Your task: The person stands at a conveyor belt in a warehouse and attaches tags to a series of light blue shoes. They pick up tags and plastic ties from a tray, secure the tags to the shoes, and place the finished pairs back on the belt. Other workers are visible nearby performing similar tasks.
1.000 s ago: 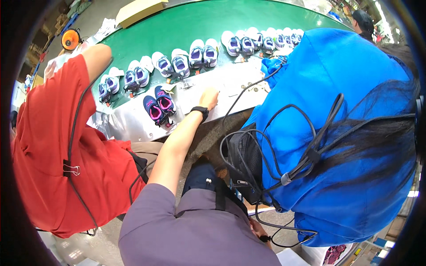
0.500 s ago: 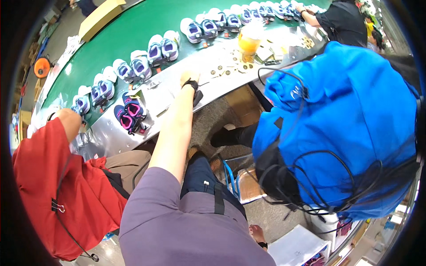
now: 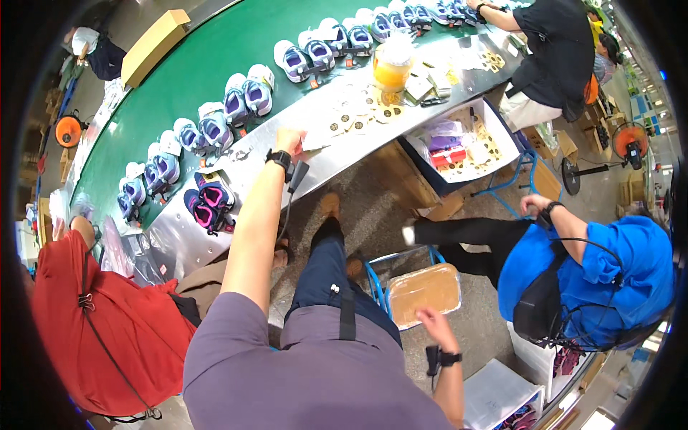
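My left hand [image 3: 289, 141] reaches out over the metal ledge of the bench [image 3: 258, 168]. Its fingers look curled; a small white piece with a thin pointed end [image 3: 314, 143] shows right beside them. Whether that piece is gripped or lies on the metal is unclear. Nearby to the left, a dark blue and pink pair of shoes [image 3: 208, 203] rests on the ledge. Farther right are several round dark stickers [image 3: 358, 123] on pale backing. My right hand [image 3: 434, 324] hangs low above the floor beside a stool [image 3: 423, 290], fingers loosely apart and holding nothing.
Pale blue and white shoes [image 3: 247, 97] line the green belt [image 3: 179, 79]. An orange-filled container [image 3: 392, 68] stands on the ledge; a white box [image 3: 494, 154] sits below. People in red [image 3: 107, 330], blue [image 3: 616, 251] and black [image 3: 555, 54] are close by. A white crate [image 3: 494, 394] is behind right.
The person in blue has moved away to the right, uncovering the box and a fan. My right hand has risen further into view. My left hand stays over the ledge.
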Motion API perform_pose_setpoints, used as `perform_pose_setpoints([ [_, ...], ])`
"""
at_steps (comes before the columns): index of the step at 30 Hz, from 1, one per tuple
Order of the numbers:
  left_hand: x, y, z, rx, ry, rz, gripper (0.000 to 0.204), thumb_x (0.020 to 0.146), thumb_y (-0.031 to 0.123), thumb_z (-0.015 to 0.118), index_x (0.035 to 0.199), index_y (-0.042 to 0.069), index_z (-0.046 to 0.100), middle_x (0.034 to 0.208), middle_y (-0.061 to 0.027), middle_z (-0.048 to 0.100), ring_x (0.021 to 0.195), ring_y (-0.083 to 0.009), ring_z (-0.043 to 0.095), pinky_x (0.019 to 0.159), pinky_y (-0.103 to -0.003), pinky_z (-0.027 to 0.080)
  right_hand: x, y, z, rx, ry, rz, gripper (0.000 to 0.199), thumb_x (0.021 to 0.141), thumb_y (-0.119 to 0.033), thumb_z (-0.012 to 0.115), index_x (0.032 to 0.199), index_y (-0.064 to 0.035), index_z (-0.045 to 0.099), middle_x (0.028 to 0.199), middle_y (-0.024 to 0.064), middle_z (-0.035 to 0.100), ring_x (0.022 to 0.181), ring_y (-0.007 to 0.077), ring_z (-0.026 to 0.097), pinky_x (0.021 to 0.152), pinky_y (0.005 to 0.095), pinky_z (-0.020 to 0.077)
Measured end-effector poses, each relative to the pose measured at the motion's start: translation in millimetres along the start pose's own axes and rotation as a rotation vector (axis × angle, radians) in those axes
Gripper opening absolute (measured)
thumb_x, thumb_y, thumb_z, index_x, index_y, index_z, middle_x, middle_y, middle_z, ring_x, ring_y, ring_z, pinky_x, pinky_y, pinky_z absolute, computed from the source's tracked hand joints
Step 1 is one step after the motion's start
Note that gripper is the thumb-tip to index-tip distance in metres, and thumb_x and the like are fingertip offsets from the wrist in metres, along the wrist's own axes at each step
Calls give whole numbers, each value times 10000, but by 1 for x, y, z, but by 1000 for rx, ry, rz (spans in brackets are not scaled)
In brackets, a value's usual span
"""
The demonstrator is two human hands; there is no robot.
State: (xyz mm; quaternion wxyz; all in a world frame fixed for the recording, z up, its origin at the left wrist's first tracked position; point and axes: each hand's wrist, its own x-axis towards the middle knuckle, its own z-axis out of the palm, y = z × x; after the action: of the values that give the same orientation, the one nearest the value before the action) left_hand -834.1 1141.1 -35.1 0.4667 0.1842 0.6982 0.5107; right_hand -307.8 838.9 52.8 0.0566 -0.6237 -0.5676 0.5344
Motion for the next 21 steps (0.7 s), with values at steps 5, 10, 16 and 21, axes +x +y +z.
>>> perform_pose_setpoints([
  [5,-20,-10,-1,-78,48,64,144,788,89,612,663,22,583,522,-6,495,391,-89,416,365,-259,315,148,-201,-36,-140,-77,-537,228,856,-153,572,1018,3,614,918,144,642,862,242,627,750,317,484],
  [10,-71,-1,17,-237,92,101,85,835,84,560,841,18,613,734,33,568,675,-46,476,605,-211,383,319,-324,-6,-427,170,-646,236,823,-211,608,931,-1,597,854,128,627,836,307,604,697,399,481],
  [16,-84,19,7,-242,98,46,155,896,126,570,948,-11,621,824,10,607,742,-44,513,665,-189,405,407,-360,29,-831,347,-865,371,652,-213,756,922,-66,547,890,91,489,876,270,517,677,376,460],
  [21,-71,38,21,-277,63,69,155,880,74,577,994,-27,606,863,-1,610,754,-48,528,689,-186,422,416,-362,20,-701,302,-838,326,666,-163,737,891,-71,520,864,82,508,851,249,533,646,355,462],
])
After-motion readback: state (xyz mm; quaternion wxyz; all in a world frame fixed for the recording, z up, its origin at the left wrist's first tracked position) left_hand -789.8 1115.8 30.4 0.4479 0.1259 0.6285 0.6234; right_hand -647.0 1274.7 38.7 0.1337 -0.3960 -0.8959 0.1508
